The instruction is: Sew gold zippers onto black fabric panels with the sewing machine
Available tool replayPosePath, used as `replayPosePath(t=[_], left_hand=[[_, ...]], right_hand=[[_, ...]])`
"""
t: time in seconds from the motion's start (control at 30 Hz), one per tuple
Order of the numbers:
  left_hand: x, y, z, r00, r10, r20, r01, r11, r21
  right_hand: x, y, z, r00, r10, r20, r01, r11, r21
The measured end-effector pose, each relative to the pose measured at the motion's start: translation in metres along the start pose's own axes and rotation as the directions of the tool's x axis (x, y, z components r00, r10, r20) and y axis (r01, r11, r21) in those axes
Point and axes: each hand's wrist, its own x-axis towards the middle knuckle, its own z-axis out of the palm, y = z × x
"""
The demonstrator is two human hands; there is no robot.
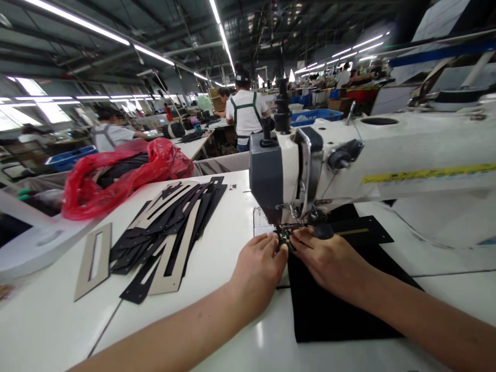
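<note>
At the needle of a white and grey sewing machine, my two hands meet close to the presser foot. My left hand has its fingers bent and pressed together at the left edge of a black fabric piece. From the other side, my right hand bears down on the same fabric with curled fingers. A black strip with a slot lies under the machine arm, just beyond the right hand. The fingertips partly hide the fabric edge and the foot.
Left of the machine, a pile of black and beige slotted pieces lies on the white table. A single beige slotted piece is beside it. Behind sits a red plastic bag of dark material. Farther back, people work at other tables.
</note>
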Motion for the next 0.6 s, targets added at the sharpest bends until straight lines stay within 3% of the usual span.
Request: replayPosePath(t=[0.1, 0.3, 0.6], left_hand=[[0.0005, -0.0011, 0.0016, 1.000, -0.013, 0.003, 0.013, 1.000, -0.011], [0.0014, -0.0060, 0.0054, 1.000, -0.015, -0.023, 0.015, 1.000, -0.013], [0.0044, -0.0098, 0.0046, 0.998, -0.045, -0.054, 0.039, 0.994, -0.107]], right_hand=[[0.0001, 0.0011, 0.0012, 1.000, -0.002, -0.027, 0.002, 1.000, -0.008], [0.0013, 0.0047, 0.0021, 0.998, 0.040, 0.052, -0.042, 0.999, 0.035], [0.0023, 0.0073, 0.0058, 0.994, 0.077, 0.082, -0.082, 0.995, 0.059]])
